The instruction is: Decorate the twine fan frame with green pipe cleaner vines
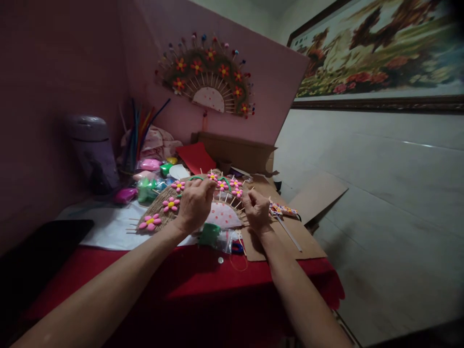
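A half-round craft fan (159,210) of brown twine and thin wooden sticks lies on the table, with pink clay flowers (171,204) with yellow centres along it. At its base is a white, pink-spotted half-disc (224,215). My left hand (195,204) is over the fan's middle, its fingers pinched close by the upper flowers. Over the fan's right side, my right hand (256,209) is closed too, near the stick ends. Whatever either hand pinches is hidden or too small to make out. Green strips (225,183) run between the upper flowers.
Bags of coloured clay (147,189) lie left of the fan, beside a lilac thermos (94,154). Brown cardboard (308,244) lies at right. A green clay packet (209,235) sits in front. A finished-looking flowered fan (210,72) hangs on the pink board behind. Red cloth (174,275) covers the table.
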{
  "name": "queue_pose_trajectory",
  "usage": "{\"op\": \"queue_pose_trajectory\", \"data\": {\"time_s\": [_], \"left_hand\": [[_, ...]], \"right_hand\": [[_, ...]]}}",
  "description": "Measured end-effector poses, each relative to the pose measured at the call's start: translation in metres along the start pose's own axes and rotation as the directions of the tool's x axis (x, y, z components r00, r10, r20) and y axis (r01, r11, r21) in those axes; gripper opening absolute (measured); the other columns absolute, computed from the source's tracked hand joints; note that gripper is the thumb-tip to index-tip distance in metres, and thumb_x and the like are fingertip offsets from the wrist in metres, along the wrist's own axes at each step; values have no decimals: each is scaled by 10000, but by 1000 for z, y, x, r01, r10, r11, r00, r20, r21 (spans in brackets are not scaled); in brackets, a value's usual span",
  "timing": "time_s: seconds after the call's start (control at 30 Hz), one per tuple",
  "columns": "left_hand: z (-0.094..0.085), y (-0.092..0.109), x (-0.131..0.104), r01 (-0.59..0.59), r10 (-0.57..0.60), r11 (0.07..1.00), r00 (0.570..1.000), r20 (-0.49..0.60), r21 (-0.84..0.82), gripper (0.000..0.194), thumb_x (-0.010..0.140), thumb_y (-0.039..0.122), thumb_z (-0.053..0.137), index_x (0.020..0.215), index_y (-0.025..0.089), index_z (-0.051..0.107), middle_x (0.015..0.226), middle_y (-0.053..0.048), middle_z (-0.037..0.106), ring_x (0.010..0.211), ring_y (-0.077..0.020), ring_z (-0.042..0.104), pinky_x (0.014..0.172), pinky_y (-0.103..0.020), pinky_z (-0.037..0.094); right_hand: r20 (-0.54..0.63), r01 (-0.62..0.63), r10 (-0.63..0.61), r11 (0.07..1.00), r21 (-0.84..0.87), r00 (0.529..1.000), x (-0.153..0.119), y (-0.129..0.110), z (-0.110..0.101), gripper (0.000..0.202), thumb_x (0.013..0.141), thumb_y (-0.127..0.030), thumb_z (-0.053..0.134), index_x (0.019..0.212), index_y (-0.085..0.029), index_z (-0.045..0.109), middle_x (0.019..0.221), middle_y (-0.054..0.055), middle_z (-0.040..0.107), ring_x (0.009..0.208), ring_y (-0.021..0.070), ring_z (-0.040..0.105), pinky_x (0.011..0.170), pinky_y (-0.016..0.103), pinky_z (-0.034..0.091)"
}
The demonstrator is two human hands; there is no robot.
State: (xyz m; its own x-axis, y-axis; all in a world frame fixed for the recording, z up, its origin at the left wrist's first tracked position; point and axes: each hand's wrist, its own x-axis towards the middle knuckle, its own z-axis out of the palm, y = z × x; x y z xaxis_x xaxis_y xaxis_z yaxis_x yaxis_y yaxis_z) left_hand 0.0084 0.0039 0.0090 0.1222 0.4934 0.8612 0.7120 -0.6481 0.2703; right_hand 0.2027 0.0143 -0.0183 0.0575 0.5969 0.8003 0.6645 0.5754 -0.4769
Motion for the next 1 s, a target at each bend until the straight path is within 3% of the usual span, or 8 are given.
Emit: {"op": "queue_pose_trajectory", "data": {"time_s": [0.13, 0.27, 0.4, 0.53, 0.63, 0.73, 0.87, 1.0], "left_hand": [[-3, -4, 5, 41, -38, 995, 999, 30, -95, 130, 828, 162, 523, 920, 183, 611, 765, -23, 646, 768, -186, 569, 768, -335, 401], [-1, -6, 4, 5, 11, 993, 991, 136, -118, 153, 796, 145, 550, 895, 192, 656, 735, -24, 618, 784, -190, 552, 749, -331, 416], [5, -13, 1, 52, -45, 998, 989, 142, -47, 146, 840, 198, 522, 842, 189, 668, 797, -52, 643, 769, -192, 561, 732, -340, 416], [7, -15, -1, 56, -57, 998, 986, 158, 8, 162, 848, 208, 514, 812, 176, 669, 823, -71, 657, 805, -206, 569, 755, -352, 416], [6, -11, -2, 93, -80, 993, 980, 183, -66, 161, 832, 200, 525, 781, 170, 675, 794, -67, 656, 770, -194, 568, 712, -329, 423], [4, -6, 0, 231, -169, 929, 960, 223, -290, 163, 824, 260, 554, 782, 163, 679, 719, -42, 657, 683, -163, 569, 635, -291, 433], [-3, -3, 5, 359, -126, 694, 914, 386, -624, 319, 877, 407, 489, 948, 174, 695, 973, -83, 691, 862, -181, 617, 743, -312, 491], [-1, 4, 1, 154, 187, 687, 907, 377, -710, 376, 750, 373, 678, 1107, 257, 658, 1266, -80, 572, 1167, -236, 511, 951, -400, 442]], "right_hand": [[201, 28, -49, 994, 107, 978, -1, -8, 1, 211, 828, -341, 558, 692, -190, 614, 606, -24, 564, 547, 109, 471, 542, 235, 369], [458, 141, -232, 964, 224, 858, -3, -21, 1, 177, 787, -341, 613, 678, -217, 678, 711, -10, 642, 676, 131, 568, 639, 254, 442], [591, 299, -366, 930, 212, 719, -7, -34, 1, 226, 691, -440, 713, 756, -225, 686, 789, 2, 656, 774, 158, 583, 692, 269, 440], [671, 337, -305, 937, 86, 676, -10, -40, 1, 269, 633, -427, 761, 718, -201, 642, 686, -20, 604, 649, 132, 517, 589, 242, 364], [694, 201, -235, 971, 131, 680, -11, -42, -1, 258, 630, -377, 764, 631, -189, 587, 625, -44, 555, 595, 108, 472, 548, 223, 332], [695, -183, -117, 922, 342, 710, -9, -41, -3, 267, 687, -390, 707, 627, -185, 547, 582, -60, 517, 533, 87, 455, 510, 209, 351], [632, -639, 237, 547, 541, 738, -3, -33, -2, 288, 653, -376, 724, 655, -182, 512, 546, -66, 512, 452, 73, 433, 445, 202, 343], [655, -756, 378, 288, 588, 654, 2, -24, 3, 239, 601, -285, 746, 696, -159, 566, 581, -40, 555, 482, 66, 469, 451, 184, 361]]}}
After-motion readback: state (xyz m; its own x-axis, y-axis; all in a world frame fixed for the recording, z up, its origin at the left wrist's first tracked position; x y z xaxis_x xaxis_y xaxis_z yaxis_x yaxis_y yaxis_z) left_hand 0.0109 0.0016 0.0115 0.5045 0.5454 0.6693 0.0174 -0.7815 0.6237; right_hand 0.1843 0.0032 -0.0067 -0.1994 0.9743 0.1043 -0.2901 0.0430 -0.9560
